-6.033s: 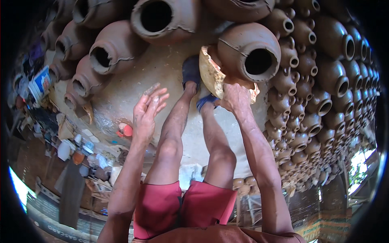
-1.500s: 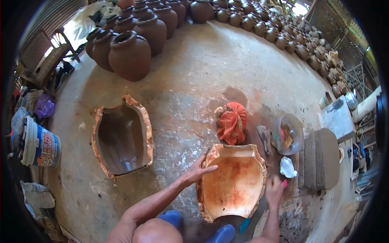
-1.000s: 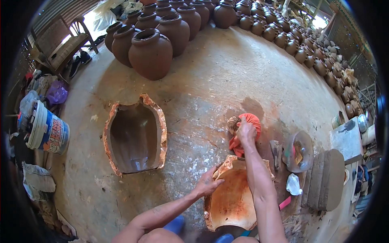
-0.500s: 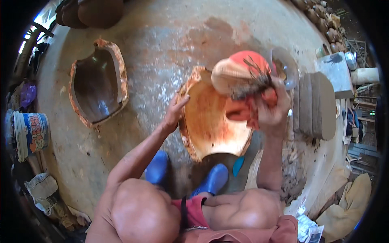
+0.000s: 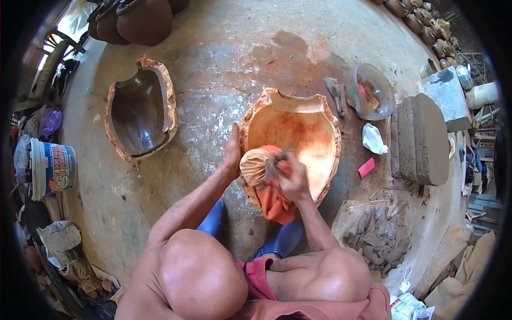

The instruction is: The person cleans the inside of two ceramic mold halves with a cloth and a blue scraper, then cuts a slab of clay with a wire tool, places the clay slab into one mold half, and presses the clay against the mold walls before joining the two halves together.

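A hollow mould half point(image 5: 320, 146) with a rough, chipped rim and pale orange inside lies open side up between my feet. My left hand point(image 5: 232, 153) rests along its left outer edge, fingers stretched out against the side. In my right hand point(image 5: 294, 180) is the tied neck of a cloth bundle point(image 5: 254, 166), a rounded tan and orange pouch with loose orange cloth hanging below. The bundle is over the near left part of the mould and covers that stretch of rim. Whether it touches the inner wall I cannot tell.
Another mould half point(image 5: 140, 114), dark inside, lies at left. To the right are a clear bowl point(image 5: 381, 96), a white plastic bag point(image 5: 374, 140), a pink piece point(image 5: 366, 167), stacked clay slabs point(image 5: 429, 141) and clay scraps point(image 5: 376, 234). A bucket point(image 5: 53, 168) stands far left; pots point(image 5: 144, 21) sit behind.
My right hand has brought the cloth bundle down and left, from the mould's far right side to its near left. My left hand's fingers have straightened along the edge.
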### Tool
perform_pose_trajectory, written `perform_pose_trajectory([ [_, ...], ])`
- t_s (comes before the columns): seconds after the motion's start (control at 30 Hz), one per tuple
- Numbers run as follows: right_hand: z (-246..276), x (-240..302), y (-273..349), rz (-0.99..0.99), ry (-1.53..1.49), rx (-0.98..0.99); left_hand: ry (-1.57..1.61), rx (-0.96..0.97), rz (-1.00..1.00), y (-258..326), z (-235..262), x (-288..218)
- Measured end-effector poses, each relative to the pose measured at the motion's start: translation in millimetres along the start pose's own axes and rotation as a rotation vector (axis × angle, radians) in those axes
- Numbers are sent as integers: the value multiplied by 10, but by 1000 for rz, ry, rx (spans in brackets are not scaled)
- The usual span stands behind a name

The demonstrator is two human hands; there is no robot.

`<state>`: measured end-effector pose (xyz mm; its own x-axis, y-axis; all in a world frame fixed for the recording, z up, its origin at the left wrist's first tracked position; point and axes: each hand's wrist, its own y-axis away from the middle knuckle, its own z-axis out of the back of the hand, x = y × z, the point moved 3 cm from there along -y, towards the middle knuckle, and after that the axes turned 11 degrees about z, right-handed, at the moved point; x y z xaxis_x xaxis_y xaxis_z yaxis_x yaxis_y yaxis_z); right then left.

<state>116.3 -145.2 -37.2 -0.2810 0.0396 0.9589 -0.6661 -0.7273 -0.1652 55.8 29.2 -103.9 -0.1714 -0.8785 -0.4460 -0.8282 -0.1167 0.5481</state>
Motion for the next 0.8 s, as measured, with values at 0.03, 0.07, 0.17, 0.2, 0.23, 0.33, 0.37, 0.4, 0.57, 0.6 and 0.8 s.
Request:
perform_pose_trajectory([
  [0.03,-71,-20,-143,-20,9,99,-5,3,-14,28,34,-37],
  [0.07,-45,84,-174,189,161,130,28,43,23,65,73,-65],
  [0.17,8,294,-264,345,115,-110,47,46,106,93,50,-84],
  [0.2,26,132,-337,321,128,-178,29,35,135,51,-59,-93],
  [0.23,-103,-48,-430,296,107,-235,-28,25,56,35,84,-109],
  [0.33,-26,-255,-666,251,377,-120,18,108,-21,64,-128,-158],
  [0.37,51,-228,-616,284,278,-186,9,123,-23,53,-161,-162],
  [0.4,62,-159,-574,301,162,-237,0,52,2,97,-111,-124],
  [0.57,300,-348,-815,209,316,-316,-102,-83,23,13,-164,-41],
  [0.6,257,-326,-835,227,302,-321,-115,-86,4,54,-184,-139],
  [0.8,441,285,-665,456,211,-503,-319,-57,-241,12,-54,-68],
])
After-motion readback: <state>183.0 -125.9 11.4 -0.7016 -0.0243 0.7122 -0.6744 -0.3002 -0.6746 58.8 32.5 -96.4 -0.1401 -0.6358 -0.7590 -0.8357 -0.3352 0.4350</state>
